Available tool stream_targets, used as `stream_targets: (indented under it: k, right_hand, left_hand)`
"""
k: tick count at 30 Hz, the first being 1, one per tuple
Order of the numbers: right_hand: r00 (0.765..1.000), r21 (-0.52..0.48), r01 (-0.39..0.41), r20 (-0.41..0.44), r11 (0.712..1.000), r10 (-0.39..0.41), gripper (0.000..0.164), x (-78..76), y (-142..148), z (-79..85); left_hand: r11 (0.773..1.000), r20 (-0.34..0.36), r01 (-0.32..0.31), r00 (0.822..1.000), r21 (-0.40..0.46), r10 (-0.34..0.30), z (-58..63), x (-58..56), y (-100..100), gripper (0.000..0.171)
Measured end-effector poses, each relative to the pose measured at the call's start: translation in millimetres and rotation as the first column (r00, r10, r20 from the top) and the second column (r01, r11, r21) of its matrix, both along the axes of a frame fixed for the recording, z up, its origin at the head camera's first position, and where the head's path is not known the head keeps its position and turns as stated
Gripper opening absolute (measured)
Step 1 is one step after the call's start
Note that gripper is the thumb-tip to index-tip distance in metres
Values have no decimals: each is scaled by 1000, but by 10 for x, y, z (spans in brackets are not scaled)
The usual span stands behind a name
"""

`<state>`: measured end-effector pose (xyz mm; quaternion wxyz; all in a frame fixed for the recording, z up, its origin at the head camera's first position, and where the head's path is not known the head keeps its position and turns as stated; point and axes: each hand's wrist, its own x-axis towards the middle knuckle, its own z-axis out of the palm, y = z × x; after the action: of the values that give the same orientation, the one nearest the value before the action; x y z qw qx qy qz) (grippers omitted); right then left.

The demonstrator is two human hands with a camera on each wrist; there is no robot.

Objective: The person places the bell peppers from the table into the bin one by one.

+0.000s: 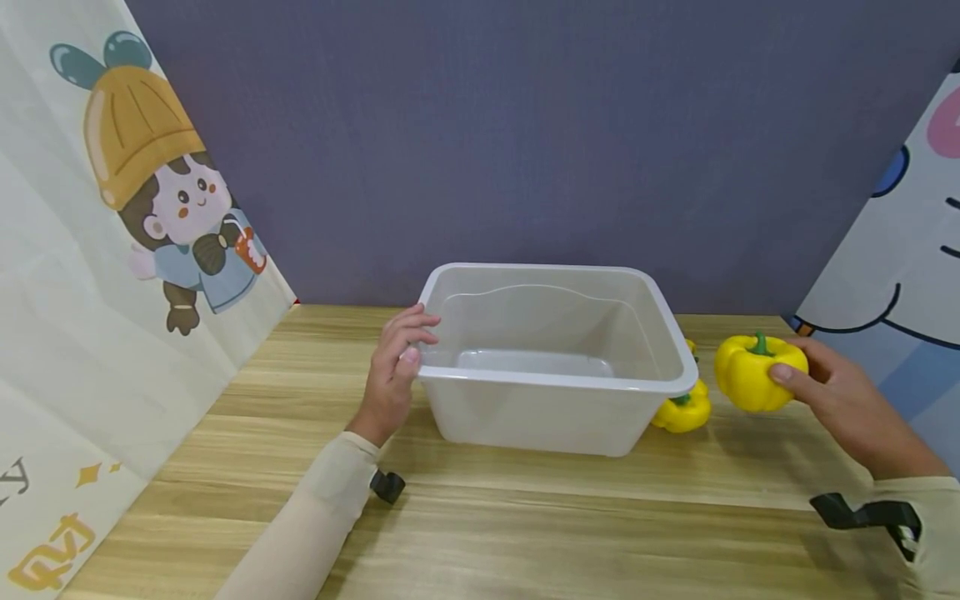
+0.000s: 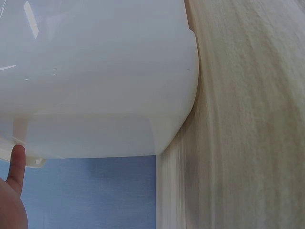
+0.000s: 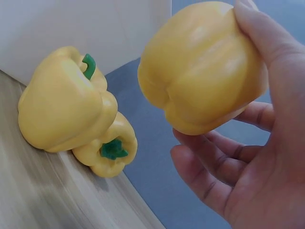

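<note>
A white plastic bin [image 1: 540,417] stands on the wooden table, its open top facing up and its visible floor bare. On its left rim rests my left hand [image 1: 390,375], fingers hooked over the edge with the thumb at the near side. My right hand [image 1: 843,400] pinches a yellow bell pepper [image 1: 752,383] with a green stem, held off the table to the right of the bin. Two more yellow bell peppers, a nearer one [image 3: 62,105] and a farther one [image 3: 97,164], sit against the bin's right side, partly hidden by it in the head view.
Behind the bin rises a dark blue-grey panel [image 1: 525,150]. Printed cartoon sheets border the left and right sides. The wooden tabletop [image 1: 510,533] stretches in front of the bin.
</note>
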<state>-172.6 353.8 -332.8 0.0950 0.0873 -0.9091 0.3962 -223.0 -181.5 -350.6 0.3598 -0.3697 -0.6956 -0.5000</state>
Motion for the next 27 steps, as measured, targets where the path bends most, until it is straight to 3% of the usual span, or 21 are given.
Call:
stream_targets:
  k: [14, 27]
  right_hand:
    - [998, -30, 27, -50, 999, -28, 36, 57, -87, 38]
    - [996, -36, 47, -69, 998, -49, 43, 81, -162, 88]
  left_hand:
    - [1000, 0, -11, 1000, 1, 11, -19, -7, 0, 31]
    - [1000, 5, -11, 1000, 1, 11, -24, -11, -9, 30]
